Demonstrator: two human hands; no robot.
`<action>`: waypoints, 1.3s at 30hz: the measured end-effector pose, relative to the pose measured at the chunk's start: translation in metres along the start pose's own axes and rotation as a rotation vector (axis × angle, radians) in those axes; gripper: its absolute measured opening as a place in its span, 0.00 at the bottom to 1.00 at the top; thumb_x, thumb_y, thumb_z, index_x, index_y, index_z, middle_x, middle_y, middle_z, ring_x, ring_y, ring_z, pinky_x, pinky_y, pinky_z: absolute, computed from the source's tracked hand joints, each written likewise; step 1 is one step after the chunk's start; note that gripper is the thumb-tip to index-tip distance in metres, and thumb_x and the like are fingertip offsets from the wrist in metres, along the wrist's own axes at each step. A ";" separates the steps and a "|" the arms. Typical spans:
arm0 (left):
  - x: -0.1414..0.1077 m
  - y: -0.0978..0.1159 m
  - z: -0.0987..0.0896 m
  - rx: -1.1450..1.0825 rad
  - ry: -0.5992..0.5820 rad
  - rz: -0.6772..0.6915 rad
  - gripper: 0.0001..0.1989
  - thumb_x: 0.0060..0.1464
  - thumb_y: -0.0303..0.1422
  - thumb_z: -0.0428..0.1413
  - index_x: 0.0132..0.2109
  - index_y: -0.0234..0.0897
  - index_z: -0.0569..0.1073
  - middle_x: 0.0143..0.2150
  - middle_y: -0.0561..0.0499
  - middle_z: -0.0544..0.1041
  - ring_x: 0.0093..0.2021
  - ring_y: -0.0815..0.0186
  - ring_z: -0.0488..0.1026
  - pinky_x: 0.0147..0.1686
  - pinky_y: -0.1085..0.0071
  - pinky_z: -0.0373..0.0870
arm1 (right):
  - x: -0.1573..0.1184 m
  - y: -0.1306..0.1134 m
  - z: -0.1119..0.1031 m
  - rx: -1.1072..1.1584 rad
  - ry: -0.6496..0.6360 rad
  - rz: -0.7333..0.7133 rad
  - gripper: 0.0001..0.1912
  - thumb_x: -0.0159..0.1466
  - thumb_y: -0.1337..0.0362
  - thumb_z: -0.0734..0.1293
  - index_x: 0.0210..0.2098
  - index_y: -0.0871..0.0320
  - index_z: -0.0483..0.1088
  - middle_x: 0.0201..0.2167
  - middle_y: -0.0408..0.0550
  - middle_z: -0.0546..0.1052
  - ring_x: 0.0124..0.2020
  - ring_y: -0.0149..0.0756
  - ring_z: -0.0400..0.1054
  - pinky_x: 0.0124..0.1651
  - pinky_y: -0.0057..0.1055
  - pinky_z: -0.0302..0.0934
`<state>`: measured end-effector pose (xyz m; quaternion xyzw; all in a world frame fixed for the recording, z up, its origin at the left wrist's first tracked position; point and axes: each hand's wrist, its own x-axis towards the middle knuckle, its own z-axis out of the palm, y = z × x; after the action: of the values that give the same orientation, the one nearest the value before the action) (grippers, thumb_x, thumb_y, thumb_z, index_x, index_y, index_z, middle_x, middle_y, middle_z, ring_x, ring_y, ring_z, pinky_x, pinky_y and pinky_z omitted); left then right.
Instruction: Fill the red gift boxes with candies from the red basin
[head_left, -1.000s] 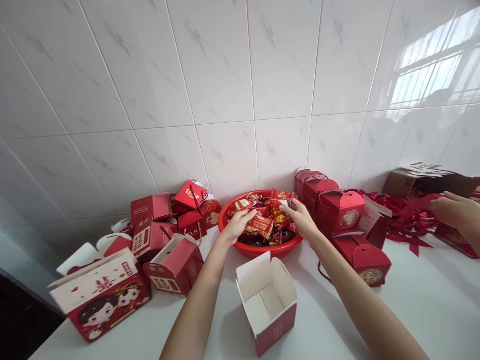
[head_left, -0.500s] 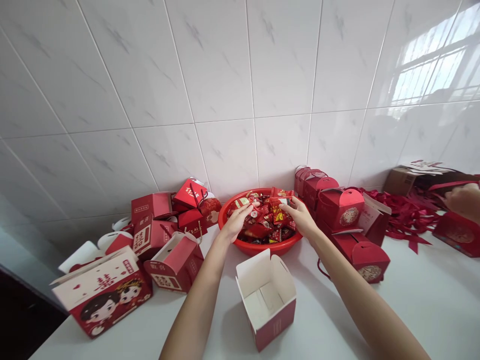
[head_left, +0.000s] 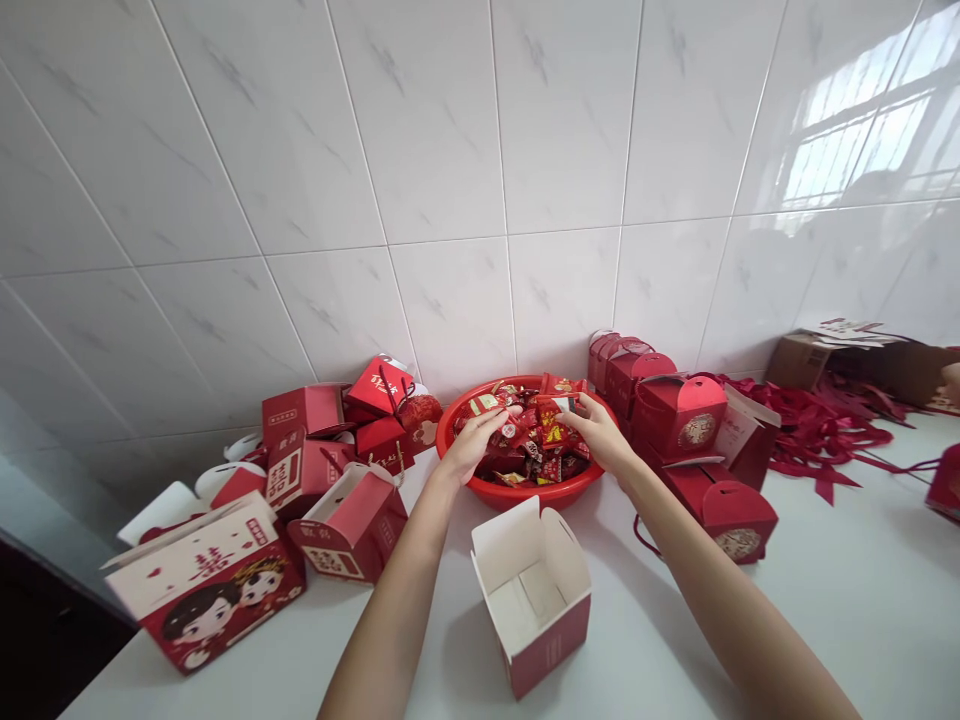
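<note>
A red plastic basin (head_left: pixel 555 494) full of red-wrapped sweets (head_left: pixel 551 465) stands against the tiled wall. My left hand (head_left: pixel 477 443) reaches over its left side, fingers closed around something too small to make out. Over the right side, my right hand (head_left: pixel 598 432) has its fingers pressed to a red wrapped packet (head_left: pixel 556 428). In front of the basin, between my forearms, an open box (head_left: pixel 551 640) with a white inside stands upright; its inside shows only bare folded flaps.
Red gift boxes (head_left: pixel 322 470) and a box with cartoon figures (head_left: pixel 217 590) crowd the left. More red boxes (head_left: pixel 694 420) are stacked at right, beside red ribbons (head_left: pixel 806 440) and a cardboard box (head_left: pixel 799 362). Another person's hand (head_left: pixel 951 380) shows at the right edge.
My hands have barely moved over the basin. At right, the other person's hand and the red box near it have shifted rightward, mostly out of view.
</note>
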<state>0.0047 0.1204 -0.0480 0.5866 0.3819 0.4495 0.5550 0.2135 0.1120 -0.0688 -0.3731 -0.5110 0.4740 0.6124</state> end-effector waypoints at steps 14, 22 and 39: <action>-0.003 -0.002 0.001 0.061 -0.084 0.011 0.16 0.51 0.40 0.64 0.43 0.34 0.82 0.45 0.43 0.83 0.44 0.57 0.80 0.49 0.62 0.75 | 0.000 0.001 0.000 -0.036 -0.001 -0.026 0.17 0.49 0.58 0.73 0.38 0.53 0.73 0.37 0.45 0.81 0.42 0.45 0.75 0.47 0.41 0.69; 0.004 -0.014 -0.001 0.228 0.339 0.211 0.07 0.50 0.28 0.58 0.36 0.35 0.81 0.41 0.46 0.83 0.46 0.59 0.79 0.53 0.63 0.72 | 0.002 0.005 -0.002 -0.066 0.005 -0.037 0.16 0.50 0.58 0.73 0.38 0.53 0.72 0.37 0.45 0.80 0.42 0.46 0.75 0.47 0.42 0.69; 0.005 -0.011 -0.003 0.417 0.364 0.077 0.08 0.52 0.27 0.55 0.36 0.35 0.79 0.38 0.45 0.83 0.41 0.59 0.81 0.45 0.64 0.77 | 0.003 0.008 -0.002 -0.105 0.020 -0.087 0.16 0.50 0.57 0.71 0.38 0.53 0.71 0.36 0.44 0.79 0.39 0.43 0.73 0.44 0.39 0.68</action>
<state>0.0038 0.1270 -0.0589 0.6118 0.5370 0.4800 0.3269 0.2139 0.1177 -0.0763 -0.3868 -0.5447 0.4156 0.6172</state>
